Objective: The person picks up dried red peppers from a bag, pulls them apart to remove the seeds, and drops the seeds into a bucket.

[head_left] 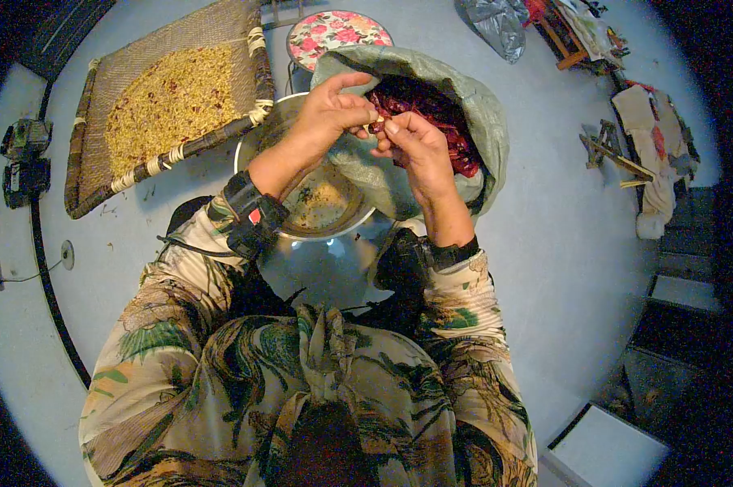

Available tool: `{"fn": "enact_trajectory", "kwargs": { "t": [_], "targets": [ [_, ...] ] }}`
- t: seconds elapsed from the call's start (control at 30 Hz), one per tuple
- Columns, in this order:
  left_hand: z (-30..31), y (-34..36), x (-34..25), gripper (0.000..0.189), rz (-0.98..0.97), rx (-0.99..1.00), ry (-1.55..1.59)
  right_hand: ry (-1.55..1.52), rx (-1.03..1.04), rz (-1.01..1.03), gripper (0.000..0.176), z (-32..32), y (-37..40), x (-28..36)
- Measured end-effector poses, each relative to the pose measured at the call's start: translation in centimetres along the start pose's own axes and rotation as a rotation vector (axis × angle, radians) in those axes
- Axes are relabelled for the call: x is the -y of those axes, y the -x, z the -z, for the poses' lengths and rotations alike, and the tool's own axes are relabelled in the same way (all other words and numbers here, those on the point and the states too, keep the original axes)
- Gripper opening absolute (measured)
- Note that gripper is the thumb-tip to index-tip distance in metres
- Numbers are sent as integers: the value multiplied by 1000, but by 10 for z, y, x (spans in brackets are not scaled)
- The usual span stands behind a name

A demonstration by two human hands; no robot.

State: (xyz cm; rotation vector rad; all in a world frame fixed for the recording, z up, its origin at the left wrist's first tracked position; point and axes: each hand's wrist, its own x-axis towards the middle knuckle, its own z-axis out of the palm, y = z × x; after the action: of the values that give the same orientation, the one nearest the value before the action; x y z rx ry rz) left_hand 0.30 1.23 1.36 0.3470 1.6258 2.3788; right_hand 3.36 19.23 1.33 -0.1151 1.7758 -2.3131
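Note:
Held up over the open mouth of a green woven sack (484, 114) are both my hands. Fingertips of my left hand (334, 112) pinch a small dried red chili (375, 127), its other fingers partly spread. My right hand (422, 150) grips the same chili from the other side, thumb against bent fingers. Much of the chili is hidden by the fingers, and a pale bit shows there. Many dark red dried chilies (457, 140) fill the sack. Below my left wrist stands a round metal basin (358, 221) with pale yellowish bits and dark specks on its bottom.
At the upper left lies a wood-framed woven tray (99, 93) spread with yellow seeds (168, 105) and red flecks. A flower-patterned round stool (338, 36) stands behind the sack. A grey plastic bag (496, 24) and cloth-draped wooden furniture (646, 122) are at the right.

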Motion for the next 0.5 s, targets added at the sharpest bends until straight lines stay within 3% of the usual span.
{"fn": "enact_trajectory", "kwargs": {
  "t": [0.5],
  "targets": [
    [0, 1, -8, 59, 183, 25, 192, -174, 61, -16, 13, 5, -1, 1]
  ]
}}
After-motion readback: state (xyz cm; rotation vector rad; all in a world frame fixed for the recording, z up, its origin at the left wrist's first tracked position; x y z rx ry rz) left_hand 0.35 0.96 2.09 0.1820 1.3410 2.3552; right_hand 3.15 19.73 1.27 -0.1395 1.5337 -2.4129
